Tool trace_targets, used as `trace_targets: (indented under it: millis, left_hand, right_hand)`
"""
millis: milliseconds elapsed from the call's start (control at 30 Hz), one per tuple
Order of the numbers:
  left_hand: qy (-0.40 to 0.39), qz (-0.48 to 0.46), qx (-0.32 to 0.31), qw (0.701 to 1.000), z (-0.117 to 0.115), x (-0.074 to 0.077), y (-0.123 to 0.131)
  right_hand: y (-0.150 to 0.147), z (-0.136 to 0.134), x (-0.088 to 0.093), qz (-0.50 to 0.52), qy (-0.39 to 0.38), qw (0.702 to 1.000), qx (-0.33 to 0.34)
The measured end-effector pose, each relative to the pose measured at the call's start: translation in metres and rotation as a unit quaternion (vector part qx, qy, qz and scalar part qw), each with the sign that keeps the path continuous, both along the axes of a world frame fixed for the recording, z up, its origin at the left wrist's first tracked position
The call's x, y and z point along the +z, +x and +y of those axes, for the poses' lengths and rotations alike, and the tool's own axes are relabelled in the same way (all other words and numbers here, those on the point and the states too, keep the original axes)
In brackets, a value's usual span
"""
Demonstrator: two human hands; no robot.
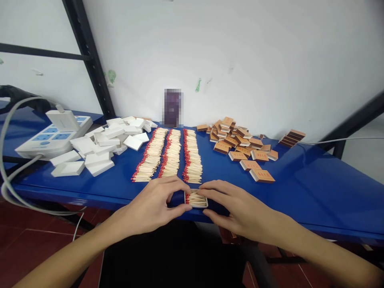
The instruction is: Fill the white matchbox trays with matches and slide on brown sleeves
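Observation:
A white matchbox tray [196, 207] full of red-tipped matches [195, 198] sits at the table's front edge, heads to the left. My left hand [159, 204] grips its left end, thumb in front and fingers behind. At the right end is my right hand [237, 206], its fingertips over the matches and back rim and its thumb by the front corner. Just behind the tray, loose matches lie in three long rows: a left row [151, 156], a middle row [171, 154] and a right row [192, 156].
Empty white trays [102, 144] are heaped at the left, near a power strip [51, 138] with a charger and cables. Orange matchboxes [237, 140] lie in a pile at the right, with a stacked group [292, 137] beyond. A blurred dark object [173, 108] leans on the wall.

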State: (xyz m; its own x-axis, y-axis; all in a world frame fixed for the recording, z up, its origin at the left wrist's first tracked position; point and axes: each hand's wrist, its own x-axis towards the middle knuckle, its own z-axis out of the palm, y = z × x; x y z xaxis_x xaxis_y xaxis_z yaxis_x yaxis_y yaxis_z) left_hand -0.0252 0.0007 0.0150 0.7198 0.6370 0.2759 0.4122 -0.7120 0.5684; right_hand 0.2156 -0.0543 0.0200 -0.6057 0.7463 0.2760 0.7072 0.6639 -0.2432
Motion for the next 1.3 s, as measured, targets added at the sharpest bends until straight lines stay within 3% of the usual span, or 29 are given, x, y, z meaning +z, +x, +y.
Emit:
trace_targets:
  millis: [733,1067,1300]
  left_hand:
    - [0.006,0.014,-0.034,0.999,0.0007,-0.0001,-0.0016]
    - [0.031,0.027,-0.006,0.999,0.0020,-0.0042,0.0004]
    - [0.028,0.019,-0.018,0.999,0.0020,-0.0040,-0.0005]
  right_hand:
    - [-0.0054,-0.0007,-0.0024,-0.042,0.102,0.994,0.018]
    - [0.0008,-0.0062,-0.0057,-0.058,0.098,0.993,0.001]
    - [0.0027,-0.0044,-0.0048,-0.060,0.082,0.995,0.002]
